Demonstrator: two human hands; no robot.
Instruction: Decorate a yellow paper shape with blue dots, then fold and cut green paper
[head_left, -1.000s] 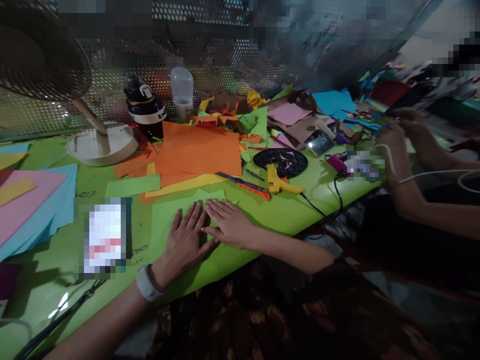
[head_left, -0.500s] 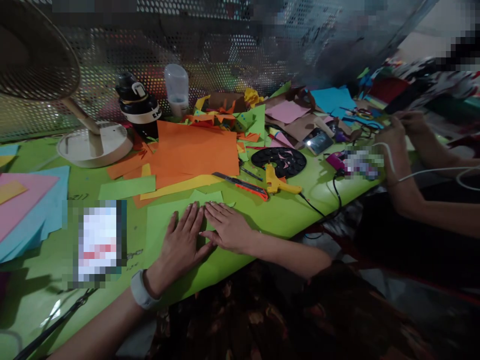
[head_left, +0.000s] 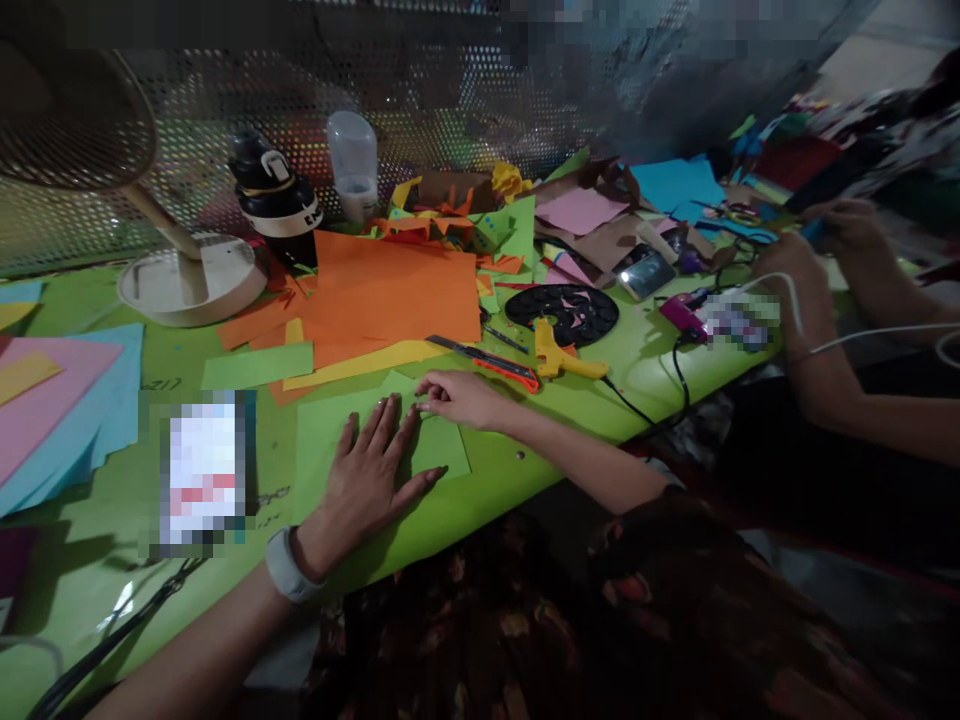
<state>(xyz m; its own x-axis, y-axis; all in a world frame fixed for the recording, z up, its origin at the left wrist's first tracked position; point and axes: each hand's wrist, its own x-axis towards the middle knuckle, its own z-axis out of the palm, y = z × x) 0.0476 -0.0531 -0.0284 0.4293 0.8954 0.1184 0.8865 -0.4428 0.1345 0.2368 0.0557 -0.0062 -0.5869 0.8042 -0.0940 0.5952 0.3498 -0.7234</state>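
A light green sheet of paper lies on the green table in front of me. My left hand rests flat on it, fingers spread, with a grey band at the wrist. My right hand sits at the sheet's far edge, fingers curled and pressing on the fold there. Just beyond it lie an orange utility knife and a yellow glue gun.
Orange paper sheets lie behind, with a fan base, a black bottle and a clear container. Pink and blue sheets lie at left. Another person's hands work at right, among cables and scraps.
My right hand slid away from beside the left hand toward the sheet's far edge and curled its fingers. The left hand stayed flat on the paper.
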